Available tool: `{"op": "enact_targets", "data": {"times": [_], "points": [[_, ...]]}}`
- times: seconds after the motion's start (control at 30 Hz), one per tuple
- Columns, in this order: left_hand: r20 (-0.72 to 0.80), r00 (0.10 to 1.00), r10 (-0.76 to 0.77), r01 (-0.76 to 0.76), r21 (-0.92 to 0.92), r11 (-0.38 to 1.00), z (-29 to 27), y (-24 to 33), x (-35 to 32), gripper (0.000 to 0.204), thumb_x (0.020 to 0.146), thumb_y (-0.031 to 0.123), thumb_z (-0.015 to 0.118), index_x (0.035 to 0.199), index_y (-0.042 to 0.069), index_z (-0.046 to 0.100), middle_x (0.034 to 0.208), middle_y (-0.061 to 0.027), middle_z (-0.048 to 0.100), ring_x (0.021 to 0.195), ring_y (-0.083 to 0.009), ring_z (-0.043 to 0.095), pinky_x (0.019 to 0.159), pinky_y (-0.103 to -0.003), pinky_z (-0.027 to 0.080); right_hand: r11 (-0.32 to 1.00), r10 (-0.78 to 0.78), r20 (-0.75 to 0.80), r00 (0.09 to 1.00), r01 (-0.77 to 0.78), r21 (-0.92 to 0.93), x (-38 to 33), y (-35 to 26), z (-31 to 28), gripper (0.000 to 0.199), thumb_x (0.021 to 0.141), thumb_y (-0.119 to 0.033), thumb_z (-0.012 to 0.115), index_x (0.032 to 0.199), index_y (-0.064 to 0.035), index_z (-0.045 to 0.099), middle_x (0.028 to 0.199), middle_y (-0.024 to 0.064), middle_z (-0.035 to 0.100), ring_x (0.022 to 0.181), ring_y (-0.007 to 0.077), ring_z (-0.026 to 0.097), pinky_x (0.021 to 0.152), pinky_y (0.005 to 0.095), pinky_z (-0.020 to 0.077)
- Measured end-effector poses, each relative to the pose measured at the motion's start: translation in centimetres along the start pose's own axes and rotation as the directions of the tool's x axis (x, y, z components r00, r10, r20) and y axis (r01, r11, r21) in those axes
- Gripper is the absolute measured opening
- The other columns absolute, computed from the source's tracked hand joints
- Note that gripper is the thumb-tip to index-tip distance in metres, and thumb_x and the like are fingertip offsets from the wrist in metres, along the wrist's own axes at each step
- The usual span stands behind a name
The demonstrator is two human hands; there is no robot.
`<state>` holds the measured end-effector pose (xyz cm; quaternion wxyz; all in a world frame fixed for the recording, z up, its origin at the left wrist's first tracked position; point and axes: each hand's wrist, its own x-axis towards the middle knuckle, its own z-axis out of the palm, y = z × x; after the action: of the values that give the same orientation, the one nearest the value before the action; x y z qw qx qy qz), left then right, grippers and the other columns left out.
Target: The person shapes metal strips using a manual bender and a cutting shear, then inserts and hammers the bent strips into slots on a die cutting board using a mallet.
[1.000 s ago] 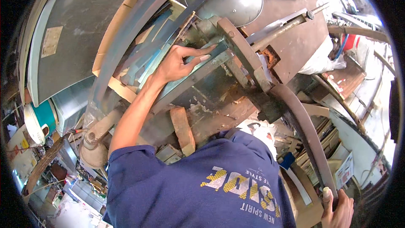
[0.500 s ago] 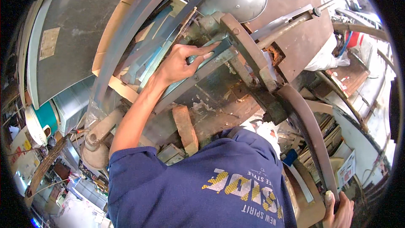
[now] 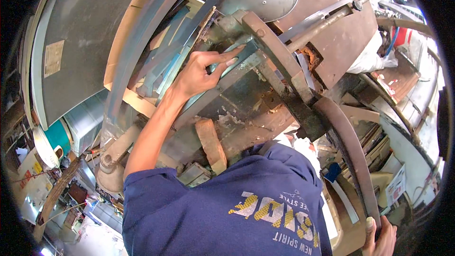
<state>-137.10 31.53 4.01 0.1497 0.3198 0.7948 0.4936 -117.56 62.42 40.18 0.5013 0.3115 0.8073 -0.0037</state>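
My left hand [image 3: 201,71] is mostly closed, its index finger and thumb reaching forward and pressing on a blue-grey flat strip [image 3: 234,68] that lies along a metal bed. The strip's far end meets the upright frame of a heavy lever shear [image 3: 270,42]; part of it is hidden under the hand. At the lower right, my right hand [image 3: 381,237] wraps round the end of the shear's long curved handle [image 3: 348,147], thumb on top. The handle runs from the frame down toward me.
An open cardboard box [image 3: 116,61] of strips stands left of the shear, with long curved bars [image 3: 137,42] across it. Beyond are a round metal lid [image 3: 275,2] and a brown board [image 3: 341,33]. A wood block [image 3: 211,144] lies near my body. Large dark sheets [image 3: 85,33] stand left.
The view has shifted slightly. My left hand stays pressed on the strip, and my right hand keeps its grip on the handle; neither has clearly moved.
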Motion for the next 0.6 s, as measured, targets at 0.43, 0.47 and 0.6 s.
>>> {"op": "enact_targets", "data": {"times": [0.43,0.47,0.6], "points": [[0.022,1.0,-0.01,0.009,0.04,0.999,0.1,0.0,0.3,0.047,0.084,-0.002,0.064,0.129,0.012,0.066,0.063,-0.0199,0.055,0.052,-0.0251,0.046,0.056,-0.036,0.042,0.996,0.012,0.018,1.0,-0.014,0.09,1.2,1.6,0.8,0.057,0.098,-0.048,0.055,0.111,0.0057,0.067,0.073,0.0283,0.064,0.07,0.0446,0.064,0.063,0.049,0.0461],[0.01,1.0,-0.013,0.013,0.058,0.998,-0.2,0.2,0.0,0.047,0.084,-0.002,0.064,0.129,0.012,0.067,0.063,-0.02,0.055,0.053,-0.0256,0.047,0.056,-0.036,0.042,0.996,0.005,0.02,1.0,-0.007,0.094,1.7,2.0,1.1,0.056,0.098,-0.048,0.055,0.111,0.0057,0.067,0.073,0.0283,0.064,0.07,0.0446,0.064,0.063,0.049,0.046],[0.029,1.0,0.005,-0.007,0.096,0.995,0.1,0.5,0.5,0.045,0.084,-0.002,0.064,0.128,0.008,0.067,0.065,-0.0196,0.054,0.054,-0.0262,0.049,0.057,-0.037,0.043,0.952,-0.083,-0.274,0.958,0.158,0.264,5.8,8.6,12.9,0.042,0.084,-0.021,0.068,0.114,0.0087,0.066,0.104,0.0295,0.067,0.099,0.0443,0.063,0.094,0.0473,0.0453]]}}
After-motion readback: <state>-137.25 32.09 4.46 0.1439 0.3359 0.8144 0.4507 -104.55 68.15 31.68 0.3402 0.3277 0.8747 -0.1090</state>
